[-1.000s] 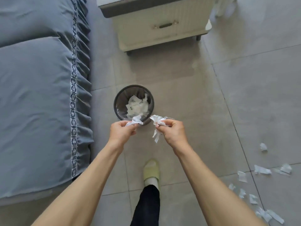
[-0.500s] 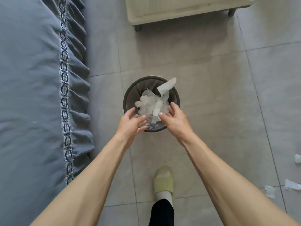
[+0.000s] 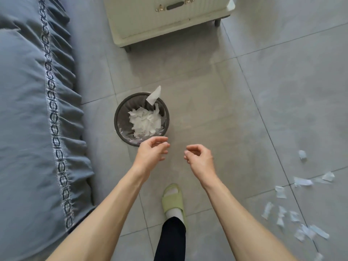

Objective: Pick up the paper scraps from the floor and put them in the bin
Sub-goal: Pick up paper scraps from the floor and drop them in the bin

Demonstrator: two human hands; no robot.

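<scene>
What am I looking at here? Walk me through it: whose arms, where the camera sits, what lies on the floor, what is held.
No machine: these are a person's bare arms, filmed by a camera worn on the head, looking down. The left hand and right hand hang loosely curled near the bin, with nothing in either grip. The bin holds white paper; one scrap leans over its far rim. More paper scraps lie on the tiled floor to the right. A grey bed is left, a cream cabinet ahead, a slippered foot below.
</scene>
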